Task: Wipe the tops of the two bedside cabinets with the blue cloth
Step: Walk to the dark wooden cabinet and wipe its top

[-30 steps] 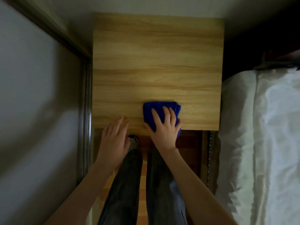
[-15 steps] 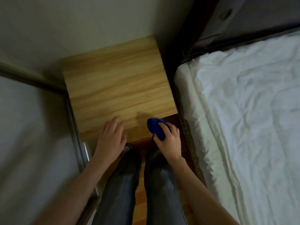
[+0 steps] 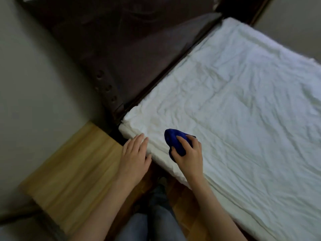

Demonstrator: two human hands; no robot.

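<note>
1. Head view showed your right hand (image 3: pixel 188 154) clenched around the bunched blue cloth (image 3: pixel 175 142), centre of frame, over the near-left corner of the white bed (image 3: pixel 243 110); whether the cloth touched the sheet could not be told.
2. Your left hand (image 3: pixel 134 154) was released, fingers (image 3: pixel 139 142) spread flat, holding nothing, sitting at the gap between the bedside cabinet (image 3: pixel 74 171) and the mattress edge.
3. The cloth was off the cabinet top, which lay lower left of the frame, bare wood, nothing on it.
4. Step, as a judgement: you looked to be between cabinets, the wipe on this one apparently finished and the cloth being carried away from it.
5. Next move, as a judgement: you needed to keep the cloth gripped, get round or across the bed to the far side, find the second cabinet, then flatten the cloth on its top.
6. Count: one cloth, one cabinet in view, one bed, one dark headboard (image 3: pixel 132 54) in the upper middle, two hands, two legs in jeans (image 3: pixel 152 225) at the bottom centre.
7. The second cabinet was not in frame.
</note>
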